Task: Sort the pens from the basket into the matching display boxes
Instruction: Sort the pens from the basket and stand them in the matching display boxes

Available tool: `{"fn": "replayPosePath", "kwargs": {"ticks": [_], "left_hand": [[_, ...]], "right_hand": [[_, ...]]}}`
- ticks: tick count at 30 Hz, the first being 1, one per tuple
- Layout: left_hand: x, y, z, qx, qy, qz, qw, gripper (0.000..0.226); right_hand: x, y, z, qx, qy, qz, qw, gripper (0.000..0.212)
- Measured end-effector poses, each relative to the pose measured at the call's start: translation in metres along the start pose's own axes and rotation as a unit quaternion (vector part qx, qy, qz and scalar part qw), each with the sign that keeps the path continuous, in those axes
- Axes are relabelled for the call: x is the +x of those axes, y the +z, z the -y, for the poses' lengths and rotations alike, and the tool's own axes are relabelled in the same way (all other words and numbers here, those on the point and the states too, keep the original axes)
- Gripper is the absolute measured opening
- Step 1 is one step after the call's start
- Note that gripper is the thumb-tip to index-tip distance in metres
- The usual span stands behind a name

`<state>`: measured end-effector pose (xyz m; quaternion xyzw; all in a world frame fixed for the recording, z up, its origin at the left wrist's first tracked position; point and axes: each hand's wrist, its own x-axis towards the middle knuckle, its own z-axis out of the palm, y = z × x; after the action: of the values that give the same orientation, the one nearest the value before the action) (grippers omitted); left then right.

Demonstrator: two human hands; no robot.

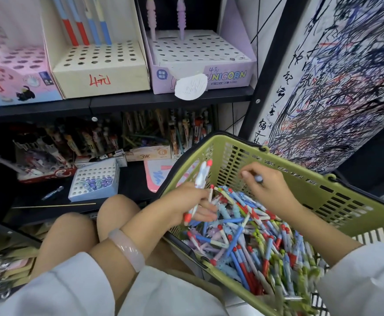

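Black metal shelving (127,101) fills the view, and on its upper level sit three display boxes side by side: a pink one (15,76) at the left, a cream box (99,71) in the middle with a hand-written red price on its front and a few red-ended and blue-ended pens standing in its rear holes, and a lilac box (223,74) marked UNICORN with two lilac pens upright at the back. Right of the shelf stands a board (346,76) smothered in ink scribbles. Down low, the green basket (323,190) sits tilted at the person's right, heaped with loose pens (254,238) in blue, red, white and green, all tangled together. The lower shelf carries more pen packs in shadow and a small white perforated box (95,181) with beaded tops showing in its front rows. Now the hands, both over the basket: the left hand (186,204), a pale pink bangle (127,249) on its wrist, is closed around a small bunch of white pens with red tips (197,190), their ends sticking up and down past the fist. The right hand (266,185) reaches in near the basket's far wall, fingers pinched on a single blue-ended pen (258,179).
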<state>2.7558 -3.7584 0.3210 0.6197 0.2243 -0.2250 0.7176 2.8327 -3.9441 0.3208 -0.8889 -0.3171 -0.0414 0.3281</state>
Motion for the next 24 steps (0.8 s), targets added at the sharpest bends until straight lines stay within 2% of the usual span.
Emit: {"fn": "replayPosePath", "kwargs": {"ticks": [2,4,6,9,10,11,13,14,15,17,18,19,20,21,24], "left_hand": [[0.0,0.009,-0.002,-0.14,-0.026,0.041,0.989,0.013],[0.003,0.016,0.0,-0.211,-0.025,0.036,0.977,0.013],[0.005,0.016,0.002,-0.241,-0.021,0.01,0.97,0.018],[0.006,0.01,0.003,-0.242,-0.024,-0.034,0.969,0.015],[0.008,0.008,0.005,-0.22,-0.02,-0.056,0.974,0.011],[0.009,0.007,0.007,-0.185,-0.015,-0.077,0.98,0.005],[0.009,0.005,0.011,-0.079,-0.004,-0.095,0.992,0.027],[0.008,0.003,0.013,-0.012,0.006,-0.09,0.996,0.037],[0.007,0.003,0.014,0.058,0.016,-0.078,0.995,0.042],[0.008,0.001,0.012,0.196,0.051,-0.073,0.977,0.035],[0.009,-0.001,0.011,0.249,0.076,-0.084,0.962,0.029],[0.009,-0.003,0.008,0.281,0.106,-0.098,0.949,0.026],[0.009,-0.006,0.005,0.299,0.139,-0.113,0.937,0.027],[0.008,-0.01,0.002,0.315,0.173,-0.122,0.925,0.029],[0.001,-0.019,0.0,0.349,0.278,-0.15,0.882,0.03]], "right_hand": [[-0.01,0.008,0.026,-0.022,-0.133,0.024,0.991,0.02],[-0.019,0.018,0.042,-0.035,-0.234,0.083,0.968,0.02],[-0.022,0.025,0.046,-0.044,-0.281,0.116,0.952,0.016],[-0.022,0.029,0.03,-0.065,-0.288,0.125,0.947,0.037],[-0.022,0.031,0.022,-0.074,-0.258,0.121,0.956,0.046],[-0.022,0.033,0.013,-0.069,-0.193,0.12,0.971,0.051],[-0.017,0.04,-0.004,-0.012,0.012,0.125,0.992,0.045],[-0.013,0.045,-0.009,0.041,0.135,0.146,0.979,0.04],[-0.01,0.054,-0.012,0.132,0.262,0.178,0.939,0.036],[-0.005,0.084,-0.015,0.334,0.449,0.198,0.805,0.028],[-0.001,0.099,-0.012,0.391,0.503,0.184,0.748,0.022],[0.002,0.113,-0.009,0.42,0.538,0.166,0.712,0.014],[0.006,0.125,-0.007,0.435,0.558,0.151,0.69,0.009],[0.01,0.134,-0.005,0.438,0.567,0.144,0.683,0.011],[0.022,0.153,-0.003,0.409,0.563,0.165,0.699,0.033]]}}
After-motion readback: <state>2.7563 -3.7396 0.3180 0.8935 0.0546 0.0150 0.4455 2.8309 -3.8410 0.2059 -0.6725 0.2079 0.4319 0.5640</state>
